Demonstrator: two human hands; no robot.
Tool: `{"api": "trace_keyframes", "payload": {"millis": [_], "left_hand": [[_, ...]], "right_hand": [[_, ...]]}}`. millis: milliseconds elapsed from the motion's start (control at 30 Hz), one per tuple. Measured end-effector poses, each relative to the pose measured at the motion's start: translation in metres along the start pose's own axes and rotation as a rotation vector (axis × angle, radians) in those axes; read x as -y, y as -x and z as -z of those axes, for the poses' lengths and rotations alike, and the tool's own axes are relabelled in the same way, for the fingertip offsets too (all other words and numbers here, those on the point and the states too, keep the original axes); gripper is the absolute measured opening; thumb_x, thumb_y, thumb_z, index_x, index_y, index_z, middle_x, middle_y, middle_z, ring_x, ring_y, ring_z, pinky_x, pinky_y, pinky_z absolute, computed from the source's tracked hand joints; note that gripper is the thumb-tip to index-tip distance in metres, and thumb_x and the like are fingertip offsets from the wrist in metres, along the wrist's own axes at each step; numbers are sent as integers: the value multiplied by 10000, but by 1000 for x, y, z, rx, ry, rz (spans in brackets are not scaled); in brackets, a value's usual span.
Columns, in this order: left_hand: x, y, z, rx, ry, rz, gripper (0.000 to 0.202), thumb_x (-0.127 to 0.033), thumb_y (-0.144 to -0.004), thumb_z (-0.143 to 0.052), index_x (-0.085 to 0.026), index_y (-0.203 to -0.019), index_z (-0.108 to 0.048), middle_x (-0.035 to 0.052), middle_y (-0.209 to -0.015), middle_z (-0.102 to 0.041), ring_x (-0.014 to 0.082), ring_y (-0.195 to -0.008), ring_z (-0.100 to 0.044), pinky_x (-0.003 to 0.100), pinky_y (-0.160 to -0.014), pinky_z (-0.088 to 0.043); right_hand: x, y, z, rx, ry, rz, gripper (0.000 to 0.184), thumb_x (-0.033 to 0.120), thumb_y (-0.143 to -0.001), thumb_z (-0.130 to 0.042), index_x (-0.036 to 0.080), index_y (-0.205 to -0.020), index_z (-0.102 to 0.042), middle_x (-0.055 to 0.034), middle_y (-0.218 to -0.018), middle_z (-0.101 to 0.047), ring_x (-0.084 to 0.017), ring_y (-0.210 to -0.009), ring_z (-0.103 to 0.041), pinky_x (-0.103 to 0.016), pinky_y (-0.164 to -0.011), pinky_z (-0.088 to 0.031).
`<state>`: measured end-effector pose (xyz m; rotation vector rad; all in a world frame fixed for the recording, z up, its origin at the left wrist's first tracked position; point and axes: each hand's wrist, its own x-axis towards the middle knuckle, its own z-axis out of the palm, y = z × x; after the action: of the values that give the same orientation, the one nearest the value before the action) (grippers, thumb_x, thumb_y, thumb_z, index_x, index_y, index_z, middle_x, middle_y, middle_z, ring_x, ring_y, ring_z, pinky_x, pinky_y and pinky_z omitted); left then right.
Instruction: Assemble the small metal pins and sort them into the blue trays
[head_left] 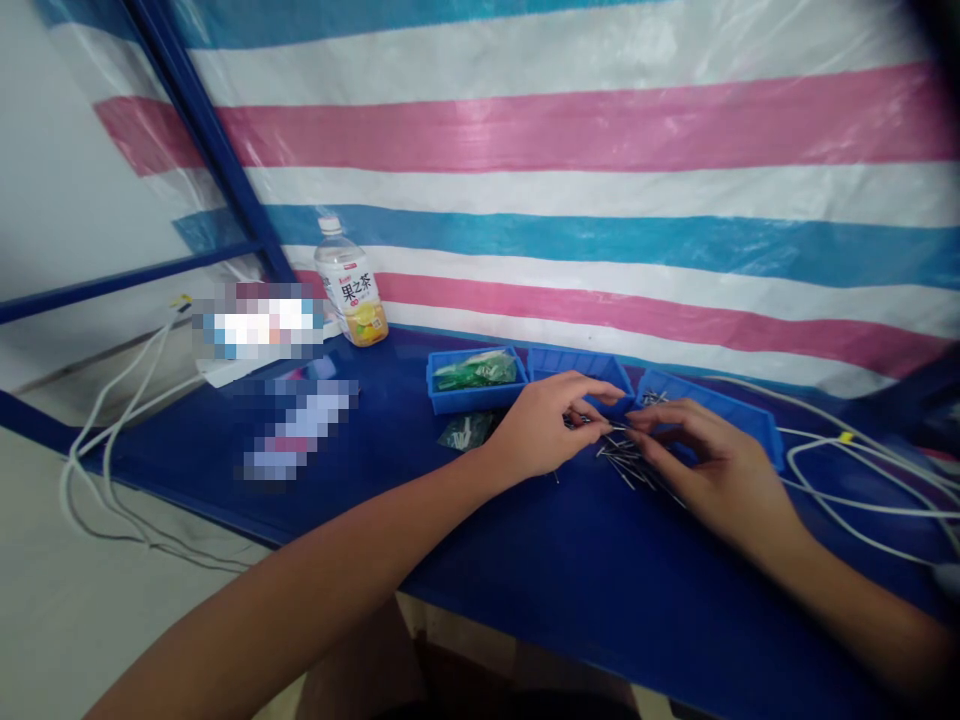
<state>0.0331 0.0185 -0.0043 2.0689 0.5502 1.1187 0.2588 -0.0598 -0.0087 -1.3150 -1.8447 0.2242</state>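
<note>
My left hand is pinched, thumb and fingertips on one end of a thin metal nail-like pin. At its other end are the closed fingertips of my right hand. Just below both hands, a loose pile of similar thin metal pins lies on the blue tabletop. Behind the left hand stands a blue bin holding a green plastic packet. A middle blue bin is partly hidden by that hand. More metal pins show in the right blue bin, behind my right hand.
A dark plastic bag lies left of my left wrist. Farther left stand a drink bottle and a pixelated box. White cables loop at the right, others at the left edge. A striped sheet hangs behind.
</note>
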Motion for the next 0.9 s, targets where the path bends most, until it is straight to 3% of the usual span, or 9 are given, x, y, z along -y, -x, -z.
{"api": "trace_keyframes", "payload": {"millis": [167,300,400,500,600,733,800,900], "left_hand": [[-2,0,-1,3,55,31,339,-64,-894,-746,-174,-1215,-740,100,-1226,-771,160,-905,-821,270,-842,-637],[-1,1,-2,18,143,70,342,-97,-889,-781,-174,-1220,-739,102,-1234,-766,174,-909,-825,271,-837,-650],[0,1,-3,11,124,31,359,-201,-895,-826,-183,-1243,-739,120,-1275,-751,218,-1045,-803,316,-897,-658],[-2,0,-1,-11,-4,-10,339,-314,-924,-813,-195,-1237,-758,118,-1252,-758,239,-1134,-754,334,-905,-642],[-7,0,2,41,-77,76,312,-350,-991,-725,-199,-1262,-763,64,-1017,-812,188,-911,-765,297,-814,-611],[-11,1,5,110,-89,195,349,-367,-1047,-629,-194,-1323,-752,30,-831,-827,155,-685,-732,277,-727,-583],[-10,2,4,131,-98,173,345,-321,-1063,-582,-197,-1334,-757,38,-896,-848,157,-708,-748,284,-745,-591],[-8,3,2,142,-101,106,344,-263,-1058,-560,-205,-1317,-778,50,-1095,-857,181,-901,-798,309,-884,-612]], "right_hand": [[-3,3,-5,64,17,-99,207,382,-956,-733,275,-1130,-701,-58,-1020,-774,-239,-819,-724,-325,-581,-536],[0,4,-7,116,9,-63,158,329,-948,-721,270,-1077,-652,-36,-948,-752,-214,-784,-701,-339,-684,-559],[3,3,-7,138,20,-54,140,278,-931,-711,271,-1041,-625,-22,-904,-730,-198,-738,-676,-332,-680,-548],[2,2,-5,116,-20,-64,306,273,-945,-686,281,-1243,-617,-14,-926,-723,-199,-751,-683,-330,-687,-558],[0,1,-2,92,-9,-45,400,278,-968,-658,290,-1367,-630,-20,-948,-728,-205,-784,-703,-335,-709,-567],[-1,1,1,20,43,-74,213,348,-971,-698,271,-1167,-733,-35,-884,-751,-209,-721,-700,-305,-561,-512],[0,1,1,-5,50,-90,187,399,-979,-711,270,-1108,-754,-44,-876,-763,-213,-702,-698,-304,-527,-491],[1,0,1,-12,38,-52,193,428,-995,-713,277,-1097,-774,-56,-984,-782,-216,-761,-711,-334,-627,-543]]}}
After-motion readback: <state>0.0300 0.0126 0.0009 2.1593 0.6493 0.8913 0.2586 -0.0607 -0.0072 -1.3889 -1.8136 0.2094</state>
